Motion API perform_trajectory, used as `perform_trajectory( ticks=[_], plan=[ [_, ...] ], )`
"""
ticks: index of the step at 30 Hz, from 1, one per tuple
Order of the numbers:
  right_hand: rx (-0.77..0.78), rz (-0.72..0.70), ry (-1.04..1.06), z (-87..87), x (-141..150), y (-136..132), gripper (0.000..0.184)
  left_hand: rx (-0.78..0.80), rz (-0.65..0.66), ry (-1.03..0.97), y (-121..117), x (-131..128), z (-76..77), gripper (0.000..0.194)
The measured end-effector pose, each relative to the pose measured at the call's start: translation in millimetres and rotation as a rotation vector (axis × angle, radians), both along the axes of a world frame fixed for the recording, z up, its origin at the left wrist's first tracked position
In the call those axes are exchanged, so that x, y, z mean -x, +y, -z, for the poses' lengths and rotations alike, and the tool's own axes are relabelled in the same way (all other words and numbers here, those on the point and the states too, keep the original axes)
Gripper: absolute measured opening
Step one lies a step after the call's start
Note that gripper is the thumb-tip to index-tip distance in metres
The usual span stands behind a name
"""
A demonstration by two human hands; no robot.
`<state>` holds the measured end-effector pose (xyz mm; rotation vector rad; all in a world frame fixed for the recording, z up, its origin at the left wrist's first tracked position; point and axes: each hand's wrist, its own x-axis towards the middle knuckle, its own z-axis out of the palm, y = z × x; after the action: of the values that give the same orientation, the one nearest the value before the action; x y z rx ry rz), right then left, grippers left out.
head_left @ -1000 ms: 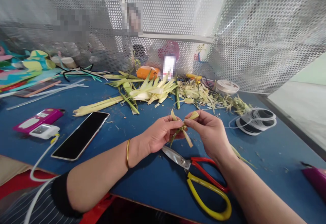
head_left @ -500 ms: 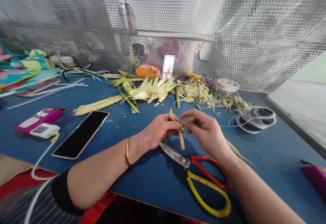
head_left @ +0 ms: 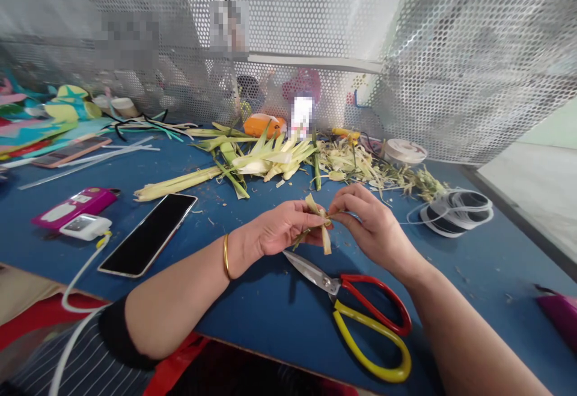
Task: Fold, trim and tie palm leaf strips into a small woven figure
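Note:
My left hand (head_left: 287,225), with a gold bangle on its wrist, is closed in a pinch on a small knotted piece of corn husk (head_left: 327,241). Pale husk ends stick out above and below the thumb. Just to its right, my right hand (head_left: 368,223) pinches a thin strip that runs from the same piece. Part of the husk is hidden behind the left fingers. Below both hands lie large scissors (head_left: 336,288), slightly open, with one red and one yellow handle. Their blades point up and left, the tip near my left hand.
Beyond my hands are a pile of corn husks (head_left: 265,158) and shredded husk (head_left: 354,158). A spool of white cord (head_left: 457,213) stands right. To the left lie a black-screened phone (head_left: 151,234) and a purple device (head_left: 76,208) with a white cable. A perforated screen (head_left: 311,17) rises behind.
My right thumb and fingers have closed in on a thin strip and drawn it slightly right. The husk piece in my left hand has tilted a little. The whole view has shifted slightly.

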<state>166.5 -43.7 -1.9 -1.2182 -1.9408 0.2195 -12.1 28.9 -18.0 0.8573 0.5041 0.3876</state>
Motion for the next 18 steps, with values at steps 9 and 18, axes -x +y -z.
perform_trajectory(
  ticks=[9, 18],
  plan=[
    [0.058, 0.054, -0.041, -0.6, -2.5, 0.5, 0.016, -0.216, -0.137, 0.074, -5.1, -3.7, -2.6, 0.027],
    [0.214, 0.092, 0.025, -0.1, -1.2, 0.3, 0.017, -0.285, -0.132, 0.129, -6.0, -4.5, -3.0, 0.029]
  ],
)
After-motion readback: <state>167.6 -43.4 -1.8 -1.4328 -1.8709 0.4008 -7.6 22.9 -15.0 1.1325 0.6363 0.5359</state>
